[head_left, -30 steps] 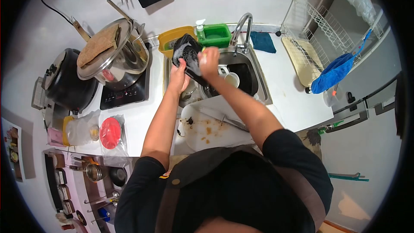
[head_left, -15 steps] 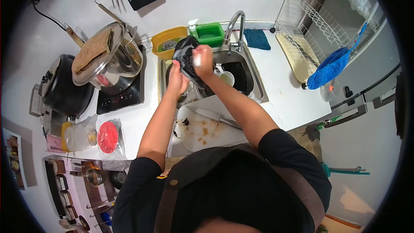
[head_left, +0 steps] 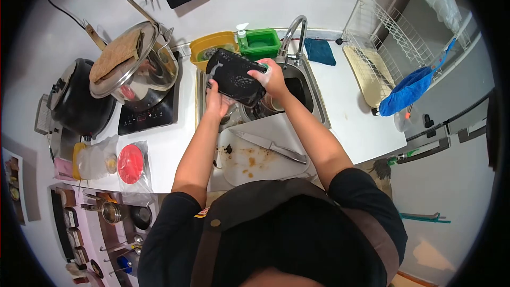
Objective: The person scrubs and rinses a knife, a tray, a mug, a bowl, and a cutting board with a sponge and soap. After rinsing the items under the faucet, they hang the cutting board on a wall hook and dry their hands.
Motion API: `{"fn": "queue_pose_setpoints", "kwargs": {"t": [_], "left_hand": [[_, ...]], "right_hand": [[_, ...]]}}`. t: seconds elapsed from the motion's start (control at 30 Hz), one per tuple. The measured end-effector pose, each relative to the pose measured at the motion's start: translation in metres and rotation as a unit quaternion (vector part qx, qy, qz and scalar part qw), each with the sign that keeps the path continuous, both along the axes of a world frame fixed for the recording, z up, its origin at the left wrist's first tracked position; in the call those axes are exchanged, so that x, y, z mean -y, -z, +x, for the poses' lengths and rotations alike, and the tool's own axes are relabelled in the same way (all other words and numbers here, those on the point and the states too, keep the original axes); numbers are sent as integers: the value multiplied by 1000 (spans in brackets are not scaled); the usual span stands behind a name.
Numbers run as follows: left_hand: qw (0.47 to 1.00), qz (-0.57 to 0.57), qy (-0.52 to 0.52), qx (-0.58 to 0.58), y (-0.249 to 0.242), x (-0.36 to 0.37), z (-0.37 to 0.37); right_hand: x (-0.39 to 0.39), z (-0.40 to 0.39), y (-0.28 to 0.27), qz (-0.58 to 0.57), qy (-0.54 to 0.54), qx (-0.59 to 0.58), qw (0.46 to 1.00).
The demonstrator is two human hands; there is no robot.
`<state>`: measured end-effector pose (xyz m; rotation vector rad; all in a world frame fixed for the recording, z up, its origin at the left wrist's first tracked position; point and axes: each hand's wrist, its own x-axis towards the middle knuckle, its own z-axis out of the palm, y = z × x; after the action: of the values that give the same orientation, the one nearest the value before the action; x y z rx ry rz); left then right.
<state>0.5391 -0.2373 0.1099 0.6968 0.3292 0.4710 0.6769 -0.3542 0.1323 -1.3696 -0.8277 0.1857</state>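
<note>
Over the sink (head_left: 320,107) I hold a black rectangular tray (head_left: 234,78), tilted and streaked with white suds. My left hand (head_left: 214,102) grips its lower left edge, thumb on the near face. At its right end is my right hand (head_left: 273,78), closed around a soapy sponge (head_left: 261,74) with a bit of green showing. Other dishes in the basin are partly hidden by the tray and my arms. In front of the sink, a knife (head_left: 271,146) lies on a stained white cutting board (head_left: 236,172).
Behind the sink stand a yellow basin (head_left: 199,48), a green tub (head_left: 265,45), a pump bottle (head_left: 242,37) and the faucet (head_left: 297,29). A steel pot (head_left: 159,69) sits on an induction cooker (head_left: 143,119) at left. A wire rack (head_left: 390,48) stands at right.
The tray has turned so its broad face shows more toward me. My right hand with the sponge has moved from over the tray's face to its right end. The knife shows more fully.
</note>
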Motion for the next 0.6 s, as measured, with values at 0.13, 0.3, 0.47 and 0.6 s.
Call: {"fn": "queue_pose_setpoints", "kwargs": {"t": [0.13, 0.3, 0.47, 0.6], "left_hand": [[998, -45, 43, -12, -12, 23, 5], [997, -37, 31, -54, -5, 18, 6], [998, -29, 42, 21, 24, 15, 7], [998, 32, 47, 14, 16, 38, 7]], "right_hand": [[4, -35, 0, 35, 10, 328, 944], [11, -47, 12, -51, -250, 300, 919], [1, -43, 37, -62, -58, 388, 918], [-21, -46, 30, -95, -136, 381, 909]]}}
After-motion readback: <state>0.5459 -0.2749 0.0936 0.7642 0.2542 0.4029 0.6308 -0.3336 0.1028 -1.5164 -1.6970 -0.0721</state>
